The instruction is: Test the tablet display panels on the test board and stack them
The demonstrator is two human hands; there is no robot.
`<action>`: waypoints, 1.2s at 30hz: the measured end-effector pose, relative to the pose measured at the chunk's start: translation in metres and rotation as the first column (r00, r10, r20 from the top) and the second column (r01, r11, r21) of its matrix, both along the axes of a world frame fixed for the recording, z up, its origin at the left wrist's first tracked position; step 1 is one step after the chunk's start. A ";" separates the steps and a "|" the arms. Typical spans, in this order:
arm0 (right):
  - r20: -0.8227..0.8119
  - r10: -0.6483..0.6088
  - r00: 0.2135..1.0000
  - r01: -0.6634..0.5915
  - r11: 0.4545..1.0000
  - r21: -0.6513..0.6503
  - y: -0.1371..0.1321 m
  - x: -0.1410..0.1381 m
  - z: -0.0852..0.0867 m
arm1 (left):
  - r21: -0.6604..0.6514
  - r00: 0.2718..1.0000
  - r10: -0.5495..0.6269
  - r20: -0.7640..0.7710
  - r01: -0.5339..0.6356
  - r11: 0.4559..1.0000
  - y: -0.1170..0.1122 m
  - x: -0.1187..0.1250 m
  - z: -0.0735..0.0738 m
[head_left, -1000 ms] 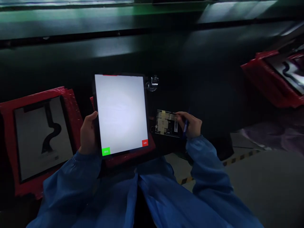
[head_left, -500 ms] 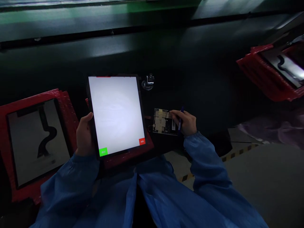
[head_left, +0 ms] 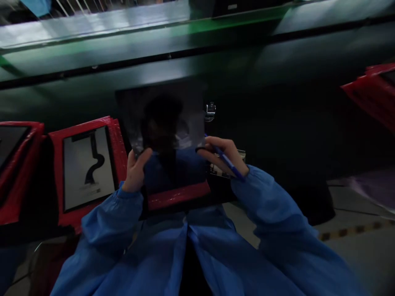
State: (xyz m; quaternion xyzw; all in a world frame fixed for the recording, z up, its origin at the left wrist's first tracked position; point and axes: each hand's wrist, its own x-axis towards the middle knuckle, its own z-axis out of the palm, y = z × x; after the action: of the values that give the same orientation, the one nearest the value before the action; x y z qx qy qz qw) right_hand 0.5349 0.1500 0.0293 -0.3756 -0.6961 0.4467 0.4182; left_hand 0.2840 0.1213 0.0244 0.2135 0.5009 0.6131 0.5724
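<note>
A flat display panel (head_left: 173,127), its glass dark and reflecting a person, is held up in front of me. My left hand (head_left: 136,169) is closed on its left edge, with the thumb over the front. At the panel's right edge, my right hand (head_left: 227,155) pinches it near the lower corner. A blue pen (head_left: 228,163) is tucked in that same hand, slanting across the fingers. Behind the right hand lies a circuit board (head_left: 219,171), mostly hidden. A small shiny metal device (head_left: 210,111) sits just beyond the panel's right side.
On the left, another panel (head_left: 80,174) rests on red wrap (head_left: 58,181), with a further red-wrapped panel (head_left: 10,142) past it. Red wrap (head_left: 179,195) also lies below the held panel. More red packaging (head_left: 375,92) stands at far right on the dark bench (head_left: 286,123).
The lit white screen with green and red corner boxes has gone dark. My right hand has left the circuit board and taken the panel's right edge, keeping the pen. The view has shifted left.
</note>
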 end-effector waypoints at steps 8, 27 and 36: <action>-0.184 0.433 0.883 -0.365 0.877 0.313 0.037 0.006 0.012 | 0.071 0.209 -0.094 -0.973 0.668 0.741 -0.050 -0.049 0.056; -0.120 0.070 0.990 -0.088 0.984 -0.156 0.084 0.035 -0.021 | 0.005 -0.445 0.625 -0.642 0.812 0.584 0.010 -0.054 0.011; -0.153 0.123 0.981 -0.140 0.984 -0.109 0.065 0.032 -0.011 | -0.400 -0.628 0.058 -0.776 0.561 0.725 0.018 -0.049 0.001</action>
State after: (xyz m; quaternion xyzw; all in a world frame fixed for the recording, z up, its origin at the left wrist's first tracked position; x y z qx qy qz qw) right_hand 0.5666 0.2154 0.0183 -0.3194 -0.6593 0.5402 0.4142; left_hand 0.2350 0.1393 0.0252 0.8665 0.4965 -0.0331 -0.0407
